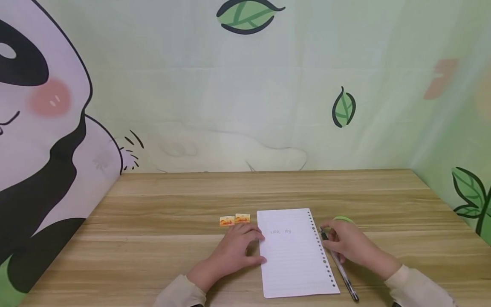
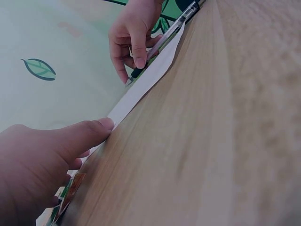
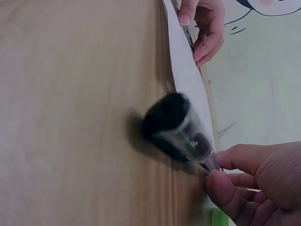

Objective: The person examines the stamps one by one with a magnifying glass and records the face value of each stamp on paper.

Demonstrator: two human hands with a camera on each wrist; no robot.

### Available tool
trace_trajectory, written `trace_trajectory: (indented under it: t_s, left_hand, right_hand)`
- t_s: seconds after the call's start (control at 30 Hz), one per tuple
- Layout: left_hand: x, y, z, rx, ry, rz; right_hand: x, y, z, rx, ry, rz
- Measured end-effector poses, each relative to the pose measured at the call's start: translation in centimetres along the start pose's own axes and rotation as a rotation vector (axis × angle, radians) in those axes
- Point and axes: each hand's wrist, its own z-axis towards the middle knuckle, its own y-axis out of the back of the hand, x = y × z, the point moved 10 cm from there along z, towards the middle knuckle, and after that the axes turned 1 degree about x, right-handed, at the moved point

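Left hand (image 1: 237, 248) and right hand (image 1: 353, 244), set apart at either side of a ruled sheet (image 1: 295, 270).
Left hand: thumb and fingers parted, tips at the sheet's left edge, nothing gripped; right hand: thumb and fingers pinched round a pen (image 1: 345, 276), clear-barrelled, dark near the tip, which slanted along the sheet's right edge; sheet: one, white, punched with holes down its right side, brief handwriting near the top; small cards (image 1: 227, 221), two, orange and yellow, lay side by side just beyond the left hand; green object (image 1: 344, 219), one, was mostly hidden behind the right hand; counter (image 1: 153, 221), wood-grained, bore all; backdrop (image 1: 184, 85), pale green, stood behind, printed with leaves and a panda.
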Motion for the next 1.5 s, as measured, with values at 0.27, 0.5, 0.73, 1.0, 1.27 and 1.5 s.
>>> trace_trajectory:
  t_s: [0.27, 0.5, 0.73, 1.0, 1.27, 1.5]
  left_hand:
    - [-0.2, 0.1, 0.1, -0.011, -0.004, 0.004]
    - [-0.3, 0.1, 0.0, 0.0, -0.017, 0.03]
    - [-0.4, 0.2, -0.1, 0.008, -0.02, 0.037]
    - [-0.4, 1.9, 0.0, -0.112, -0.055, 0.014]
    - [1.8, 3.6, 0.3, -0.254, 0.031, 0.006]
    - [2.6, 3.7, 0.4, -0.251, 0.072, -0.016]
  right_hand:
    - [0.1, 0.1, -0.1, -0.011, 0.012, -0.041]
    - [0.5, 1.3, -0.6, -0.114, 0.023, -0.249]
    - [0.3, 3.1, -1.2, -0.134, 0.002, -0.277]
    - [-1.5, 5.3, -2.1, -0.135, -0.09, -0.323]
    - [-3.3, 6.1, -3.0, -0.134, -0.111, -0.354]
    - [-4.4, 6.0, -3.6, -0.1, -0.137, -0.344]
